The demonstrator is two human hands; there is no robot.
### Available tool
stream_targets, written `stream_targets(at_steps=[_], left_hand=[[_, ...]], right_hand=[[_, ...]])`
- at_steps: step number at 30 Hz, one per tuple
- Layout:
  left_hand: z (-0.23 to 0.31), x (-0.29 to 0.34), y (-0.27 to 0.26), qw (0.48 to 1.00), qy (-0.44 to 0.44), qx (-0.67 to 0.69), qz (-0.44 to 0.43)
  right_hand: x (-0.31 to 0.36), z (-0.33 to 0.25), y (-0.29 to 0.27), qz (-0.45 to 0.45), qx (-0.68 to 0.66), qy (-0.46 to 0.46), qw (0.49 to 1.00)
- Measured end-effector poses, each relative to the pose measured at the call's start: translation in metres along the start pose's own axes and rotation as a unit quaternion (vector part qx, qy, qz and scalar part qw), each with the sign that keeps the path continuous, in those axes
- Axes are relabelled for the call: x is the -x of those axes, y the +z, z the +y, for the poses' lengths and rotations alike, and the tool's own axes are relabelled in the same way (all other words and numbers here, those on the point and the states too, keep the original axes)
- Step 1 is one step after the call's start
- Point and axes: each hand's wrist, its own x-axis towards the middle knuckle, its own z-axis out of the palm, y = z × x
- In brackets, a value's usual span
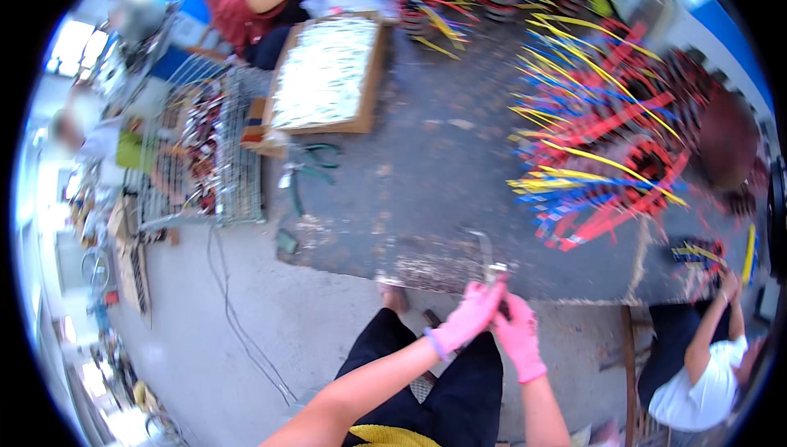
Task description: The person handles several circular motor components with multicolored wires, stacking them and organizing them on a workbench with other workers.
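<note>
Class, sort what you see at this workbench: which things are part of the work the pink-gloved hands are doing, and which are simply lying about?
In hand:
left hand and right hand, both in pink gloves, gripping a small metal tool at the bench edge.

Lying about:
green-handled pliers
cardboard tray of pale pieces
wire basket
heap of coloured-wire parts

a grey, scuffed worktable (426, 144) stretched away beyond the hands, its near edge chipped and dusty. a pale concrete floor (238, 349) lay to their left, crossed by a thin dark cable (234, 316). farther left stood a wire mesh basket (205, 152). bright daylight washed the far left rim.
</note>
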Motion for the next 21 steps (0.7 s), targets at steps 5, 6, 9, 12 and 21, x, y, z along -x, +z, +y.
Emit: stream_targets(at_steps=[5, 6, 9, 12, 21], left_hand=[[0.035, -0.011, -0.088, 0.9, -0.295, 0.279, -0.159], [0.033, -0.001, -0.108, 0.876, -0.298, 0.35, -0.145], [-0.009, 0.061, -0.151, 0.862, -0.279, 0.419, -0.056], [-0.051, 0.127, -0.221, 0.82, -0.352, 0.445, 0.074], [-0.147, 0.318, -0.336, 0.693, -0.519, 0.329, 0.376]], right_hand=[[-0.028, 0.02, -0.027, 0.076, 0.151, 0.0, 0.986], [-0.032, 0.028, -0.038, 0.096, 0.196, 0.014, 0.976], [-0.048, 0.059, -0.058, 0.152, 0.339, -0.046, 0.927], [-0.052, 0.001, -0.038, 0.243, 0.37, -0.056, 0.895], [-0.133, -0.2, 0.276, -0.045, 0.315, -0.195, 0.928]])
